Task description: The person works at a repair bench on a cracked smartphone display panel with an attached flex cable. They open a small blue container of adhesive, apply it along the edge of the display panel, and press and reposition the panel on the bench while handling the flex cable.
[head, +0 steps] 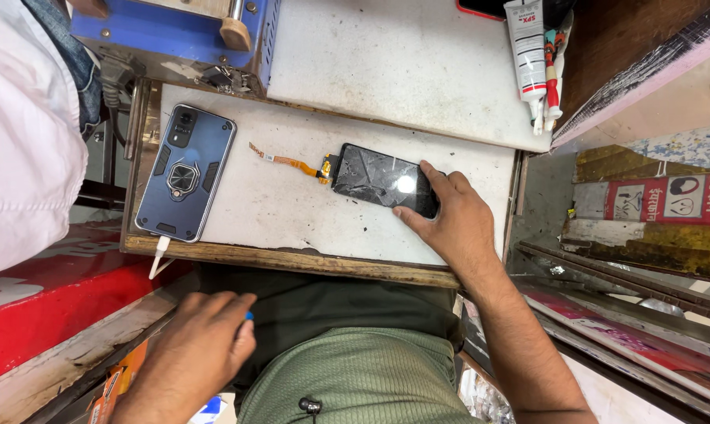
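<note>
My right hand (457,224) rests on a black, crack-webbed screen (385,180) with an orange ribbon cable (292,162). The cased phone (186,173) is dark blue, the bench top (268,204) dirty white, my shirt (355,377) olive green.

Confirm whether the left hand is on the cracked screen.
No. The right hand rests on the cracked screen; the left hand is below the bench edge.
</note>
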`<state>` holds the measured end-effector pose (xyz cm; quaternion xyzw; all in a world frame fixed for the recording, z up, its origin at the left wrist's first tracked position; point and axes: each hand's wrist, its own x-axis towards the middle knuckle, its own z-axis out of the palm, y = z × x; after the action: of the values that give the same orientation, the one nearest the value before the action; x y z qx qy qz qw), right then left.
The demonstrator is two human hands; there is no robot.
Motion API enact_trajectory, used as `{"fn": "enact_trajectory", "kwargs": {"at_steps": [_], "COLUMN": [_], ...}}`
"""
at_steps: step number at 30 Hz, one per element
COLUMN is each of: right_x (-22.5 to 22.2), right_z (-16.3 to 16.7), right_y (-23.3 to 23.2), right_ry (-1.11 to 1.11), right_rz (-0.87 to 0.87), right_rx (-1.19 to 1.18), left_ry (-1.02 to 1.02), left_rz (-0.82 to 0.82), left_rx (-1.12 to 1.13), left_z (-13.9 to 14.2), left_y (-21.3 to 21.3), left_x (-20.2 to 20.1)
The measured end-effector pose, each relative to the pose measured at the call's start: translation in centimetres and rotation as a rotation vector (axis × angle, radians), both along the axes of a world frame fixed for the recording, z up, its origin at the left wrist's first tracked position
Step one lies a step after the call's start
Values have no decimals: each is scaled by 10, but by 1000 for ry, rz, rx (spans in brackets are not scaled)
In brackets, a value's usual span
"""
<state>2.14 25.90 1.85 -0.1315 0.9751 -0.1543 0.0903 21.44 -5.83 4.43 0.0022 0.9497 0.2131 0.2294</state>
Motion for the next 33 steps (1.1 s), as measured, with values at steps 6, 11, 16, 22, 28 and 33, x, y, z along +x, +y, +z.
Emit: {"fn": "enact_trajectory", "kwargs": {"at_steps": [6,11,16,22,28,33], "right_x": [0,2,2,20,45,47], "right_z": [-1,-2,-2,-11,-14,-10], "right_y": [0,-1,-3,-10,-1,11], "right_ry": [0,18,-51,10,76,133], "right_rz": [-2,8,-20,-16,-105,-120], "right_rx": [29,32,81,60,-118,-130], "left_ry": [-39,-105,-67,-24,513,676], "left_rz": [116,106,135,209,190,-110], "left_rx": [-137,-181,-211,-296,-61,25], "left_z": [18,21,25,44,37,2], "left_y": [-17,-17,-19,-19,-19,25], "left_x": [-3,-1,-3,-18,-60,-137]}}
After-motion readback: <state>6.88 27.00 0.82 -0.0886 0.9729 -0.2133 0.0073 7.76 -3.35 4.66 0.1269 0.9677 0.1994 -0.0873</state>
